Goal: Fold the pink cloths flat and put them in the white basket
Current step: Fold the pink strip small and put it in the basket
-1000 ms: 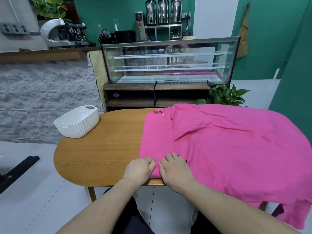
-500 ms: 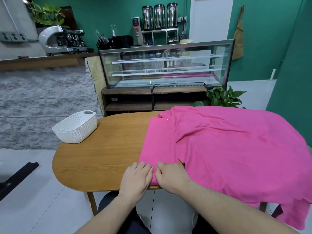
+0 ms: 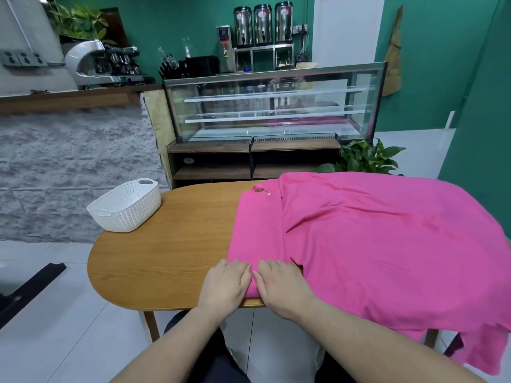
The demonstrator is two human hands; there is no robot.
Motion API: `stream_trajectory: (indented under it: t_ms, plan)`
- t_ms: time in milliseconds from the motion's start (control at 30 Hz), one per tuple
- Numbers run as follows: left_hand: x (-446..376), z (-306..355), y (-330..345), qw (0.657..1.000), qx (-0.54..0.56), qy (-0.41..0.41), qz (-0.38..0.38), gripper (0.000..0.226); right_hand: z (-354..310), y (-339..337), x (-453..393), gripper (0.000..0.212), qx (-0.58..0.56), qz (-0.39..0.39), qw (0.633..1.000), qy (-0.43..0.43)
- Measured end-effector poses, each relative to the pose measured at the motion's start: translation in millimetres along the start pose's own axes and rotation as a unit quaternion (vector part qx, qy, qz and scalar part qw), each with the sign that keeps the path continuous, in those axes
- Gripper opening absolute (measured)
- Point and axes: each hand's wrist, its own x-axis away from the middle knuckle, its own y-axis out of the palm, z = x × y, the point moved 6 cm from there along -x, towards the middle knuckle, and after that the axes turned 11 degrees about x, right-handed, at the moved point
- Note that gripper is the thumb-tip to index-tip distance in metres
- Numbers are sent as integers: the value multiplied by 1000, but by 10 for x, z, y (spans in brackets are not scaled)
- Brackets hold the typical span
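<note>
Right now both hands are resting side by side on the near edge of the folded cloth [image 3: 258, 233], at the table's [image 3: 171, 244] front edge. Left hand [image 3: 225, 284] is lying flat, fingers straight & close together; right hand [image 3: 282, 286] likewise, fingers flat on the fabric, not pinching. Folded cloth is lying mid-table, w/ a bigger cloth [image 3: 387, 244] spreading over the table's right half & hanging off its near-right edge. Basket [image 3: 125, 207] is sitting at the table's far-left corner; can't tell what's inside, only the mesh wall is showing.
</note>
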Motion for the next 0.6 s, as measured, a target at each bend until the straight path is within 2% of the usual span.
stream_trajectory:
  t_ms: [67, 200, 300, 367, 433, 533, 600]
  plan:
    - [97, 52, -3, 996, -72, 33, 38, 29, 9, 17, -4, 26, -11, -16, 1000, 8]
    - [223, 71, 10, 995, -50, 64, 61, 27, -23, 22, -52, 25, -19, -65, 998, -1]
    - [195, 79, -23, 995, -52, 66, 50, 21, -13, 26, -90, 39, -37, -122, 992, 19]
    - [128, 79, -12, 997, -66, 43, 17, 24, -4, -14, -95, 34, -49, -116, 992, 26]
    - [76, 61, -9, 996, -85, 6, -5, 33, -13, -73, -82, 34, -9, -78, 996, 32]
    - [2, 87, -27, 997, -44, -59, -24, 51, -10, -56, -38, 36, 41, -28, 998, 33]
    - [-64, 67, -37, 992, -13, -119, -45, 52, -25, -41, -20, 34, 43, -21, 999, 10]
